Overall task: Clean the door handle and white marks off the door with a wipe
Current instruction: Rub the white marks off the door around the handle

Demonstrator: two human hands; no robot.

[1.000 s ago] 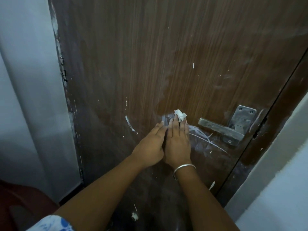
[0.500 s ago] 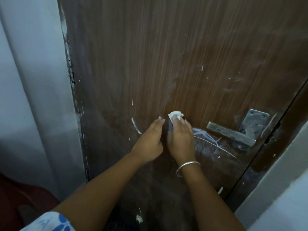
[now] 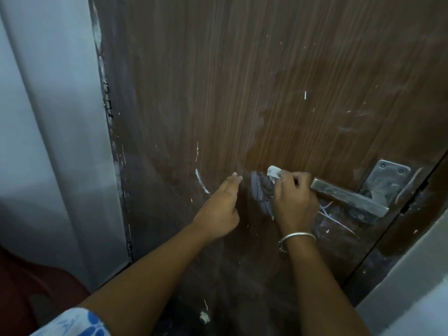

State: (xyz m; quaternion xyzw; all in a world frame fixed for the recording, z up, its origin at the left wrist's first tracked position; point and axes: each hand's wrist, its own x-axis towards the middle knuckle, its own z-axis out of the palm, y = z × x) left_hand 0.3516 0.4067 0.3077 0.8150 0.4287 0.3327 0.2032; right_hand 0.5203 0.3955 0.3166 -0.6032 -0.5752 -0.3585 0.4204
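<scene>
Mid-scrub: right hand [image 3: 294, 197] pinches the balled wipe [image 3: 274, 172] against the door [image 3: 242, 81] beside the lever handle [image 3: 349, 197], left hand [image 3: 221, 207] loose and empty, so next I'd guess pressing across the white scratches [image 3: 337, 219].

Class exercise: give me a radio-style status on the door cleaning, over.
Right hand shut on wipe, beside handle. Left hand open near the door. White marks remain. Nothing in the way.
</scene>
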